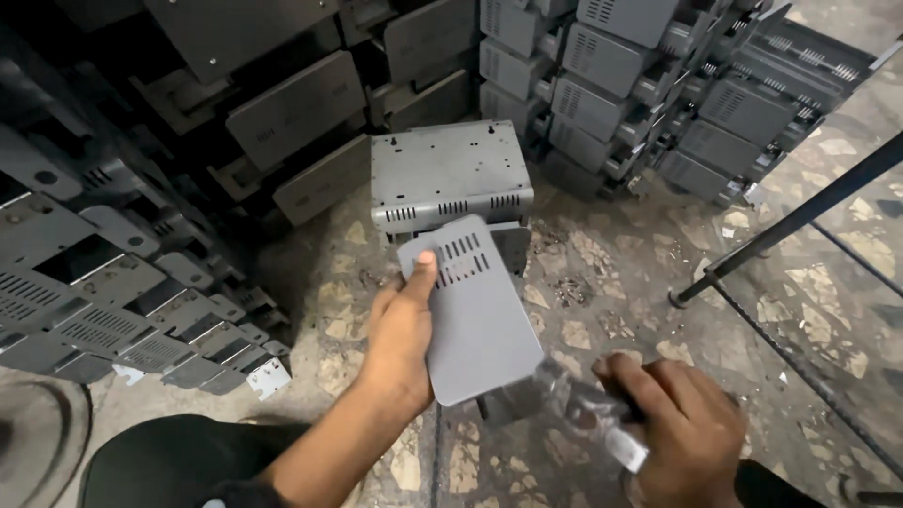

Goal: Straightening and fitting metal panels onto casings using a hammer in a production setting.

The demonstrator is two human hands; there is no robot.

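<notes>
From where I watch, my left hand (403, 331) grips a flat grey metal cover panel (475, 310) by its left edge, thumb pressed on the face just beside the vent slots, fingers wrapped behind. The panel is a plain matt grey sheet with rounded corners and two short rows of narrow slots near its top end. It is tilted, its top end leaning toward a grey metal box housing (450, 176) that stands on the speckled stone floor (602, 282) just beyond it. That housing has slotted vents along its front lip and small holes in its top face. I count one panel in hand and one housing standing alone.

My right hand (682, 428) is closed around a tool (593, 414) at the panel's lower right corner. The tool is blurred; I think it is a driver of some kind with a pale tip, but I cannot be sure.

Around the hands I see two stacks of grey housings: a lighter stack (602, 66) at upper right and a darker pile (113, 282) along the left. They hold too many overlapping pieces for me to count. One dark metal bar (800, 216) slants across the floor at right, with a thinner ribbed rod (790, 367) below it.
</notes>
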